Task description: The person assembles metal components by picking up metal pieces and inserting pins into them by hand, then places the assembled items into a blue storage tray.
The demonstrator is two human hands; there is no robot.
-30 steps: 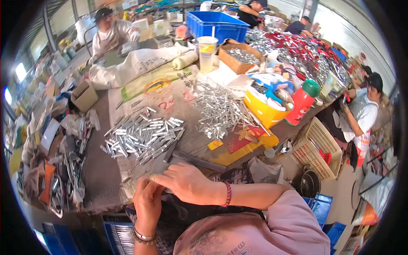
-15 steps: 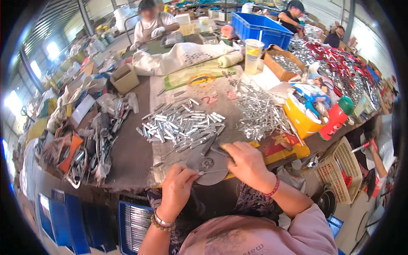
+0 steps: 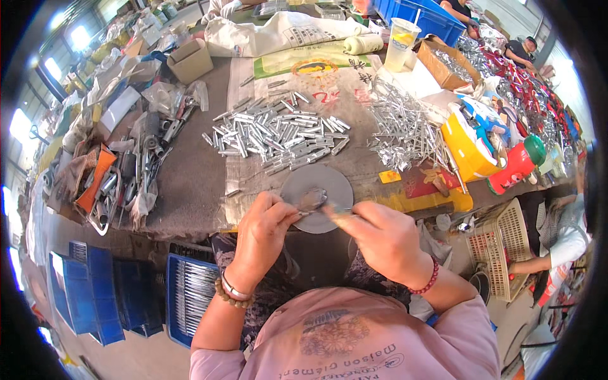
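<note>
At the near table edge lies a round grey metal disc [image 3: 332, 182]. My left hand [image 3: 261, 233] pinches a small silvery metal rod [image 3: 305, 213] over the disc's near edge. Closed fingers of my right hand [image 3: 389, 240] are wrapped round what looks like a small hammer; its dark, blurred head [image 3: 312, 199] is over the disc, close to my left fingertips. Motion smears the handle and the right index finger. Beyond the disc lies a pile of short silvery metal tubes [image 3: 278, 133], and right of it a heap of thinner metal pieces [image 3: 405, 130].
Around the work lie scrap tools and plastic bags [image 3: 142, 152] on the left, a cardboard box [image 3: 190, 61], a drink cup [image 3: 400, 45], a yellow container [image 3: 465, 145] and a red bottle [image 3: 516, 166]. Below are a blue tray of rods [image 3: 190, 291] and a beige basket [image 3: 497, 244].
The view has tilted down, so the table sits higher in it. The hammer head has shifted from the disc's far side toward my left fingertips. My left hand still pinches the rod.
</note>
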